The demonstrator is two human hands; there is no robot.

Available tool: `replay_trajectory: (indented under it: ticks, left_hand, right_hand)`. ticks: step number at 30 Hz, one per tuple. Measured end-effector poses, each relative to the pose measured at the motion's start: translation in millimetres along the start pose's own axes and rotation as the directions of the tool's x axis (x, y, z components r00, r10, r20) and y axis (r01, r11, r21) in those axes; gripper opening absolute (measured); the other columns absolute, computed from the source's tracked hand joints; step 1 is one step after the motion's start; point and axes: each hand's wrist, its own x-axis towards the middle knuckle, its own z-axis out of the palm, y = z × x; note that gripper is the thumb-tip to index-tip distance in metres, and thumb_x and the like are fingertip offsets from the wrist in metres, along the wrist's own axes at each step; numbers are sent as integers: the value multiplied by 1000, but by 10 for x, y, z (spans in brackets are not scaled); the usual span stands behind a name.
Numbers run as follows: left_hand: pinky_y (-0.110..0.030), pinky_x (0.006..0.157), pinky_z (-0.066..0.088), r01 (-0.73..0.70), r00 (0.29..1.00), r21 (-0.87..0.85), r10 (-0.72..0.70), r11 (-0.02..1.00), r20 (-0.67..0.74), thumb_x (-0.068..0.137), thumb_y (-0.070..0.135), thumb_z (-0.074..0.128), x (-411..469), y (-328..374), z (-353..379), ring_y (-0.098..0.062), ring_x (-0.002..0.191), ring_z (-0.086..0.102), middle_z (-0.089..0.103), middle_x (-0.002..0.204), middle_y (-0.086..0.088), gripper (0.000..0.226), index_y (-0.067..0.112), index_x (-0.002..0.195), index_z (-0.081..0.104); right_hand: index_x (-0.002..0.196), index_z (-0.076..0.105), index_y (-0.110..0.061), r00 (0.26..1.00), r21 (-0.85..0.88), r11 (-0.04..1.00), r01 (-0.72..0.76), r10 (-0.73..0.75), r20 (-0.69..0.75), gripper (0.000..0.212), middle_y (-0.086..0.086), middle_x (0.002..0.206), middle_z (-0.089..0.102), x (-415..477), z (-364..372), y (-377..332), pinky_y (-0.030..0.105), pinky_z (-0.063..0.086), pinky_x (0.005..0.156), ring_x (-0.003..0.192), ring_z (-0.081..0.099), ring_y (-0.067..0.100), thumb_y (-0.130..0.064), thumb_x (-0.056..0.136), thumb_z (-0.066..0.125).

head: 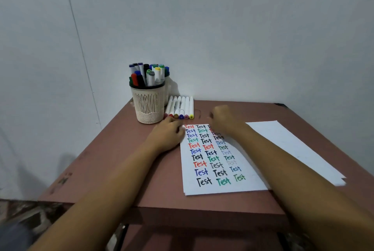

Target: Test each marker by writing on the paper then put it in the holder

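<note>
- Table: reddish-brown flat tabletop (pixel 121 159), set into the corner of a pale grey wall (pixel 222 28).
- Holder: cream plastic cup with slotted sides and a black rim (pixel 148 105), upright at the far left of the tabletop. It was filled with a bunch of upright markers (pixel 147 74), capped in blue, black, red, green, grey and yellow. A second pale container stood partly hidden just behind it.
- Loose markers: row of six white-barrelled markers (pixel 180 107), lying side by side on the tabletop just right of the holder. The coloured caps pointed toward the person: dark red, red, olive, blue, pink and yellow.
- Test sheet: white paper sheet (pixel 204 157), lying flat at the middle of the tabletop, just in front of the loose row. It carried three columns of the word "Test" in red, blue, black, green and faint grey.
- Blank stock: stack of plain white sheets (pixel 293 145), lying to the right of the test sheet and angled away from it.
- Left hand (pixel 170 133): palm down at the test sheet's far left corner, fingers relaxed and reaching toward the caps of the loose row. Nothing was seen in its grasp.
- Right hand (pixel 220 119): raised above the far end of the test sheet, blurred, fingers curled with the thumb out to the left. Whether it grasped anything could not be told.
</note>
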Motion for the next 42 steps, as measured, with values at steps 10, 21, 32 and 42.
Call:
replay_trajectory:
  ticks: [10, 21, 32, 42]
  left_hand:
    - [-34, 101, 38, -7, 1000, -4, 7, 1000, -26, 97, 31, 40, 40, -51, 57, -21, 121, 45, 49, 130, -9, 38, 19, 130, 52]
    - [-34, 100, 38, 10, 1000, 11, -10, 1000, -12, 97, 31, 40, 21, -10, 19, -21, 120, 45, 48, 130, -9, 36, 14, 126, 56]
    - [-30, 96, 37, -53, 996, -51, 50, 997, -72, 98, 26, 42, -17, 59, -29, -22, 118, 47, 50, 130, -10, 36, 12, 130, 52]
    - [-32, 112, 25, -240, 968, -65, 244, 969, 55, 99, 13, 37, 82, 524, 53, -25, 137, 27, 24, 151, -12, 53, 7, 148, 17]
  right_hand:
    - [131, 56, -11, 982, 159, 987, 13, -43, 182, 40, 13, 131, 56, 424, 201, -355, 32, 44, 96, 118, 54, 26, -28, 96, 53]
    - [103, 63, -1, 995, 287, 956, -59, 79, -60, 18, 15, 98, 65, 302, 186, -228, 35, 50, 77, 91, 62, 30, -9, 89, 54]
    - [76, 64, -12, 879, 851, 508, -132, 457, -137, 12, 2, 71, 64, -252, -240, 385, 26, 48, 68, 68, 57, 14, -6, 84, 58]
    - [80, 66, -7, 851, 969, 213, -125, 525, -5, 20, 3, 59, 55, -519, -150, 523, 30, 42, 57, 54, 49, 14, -9, 91, 49]
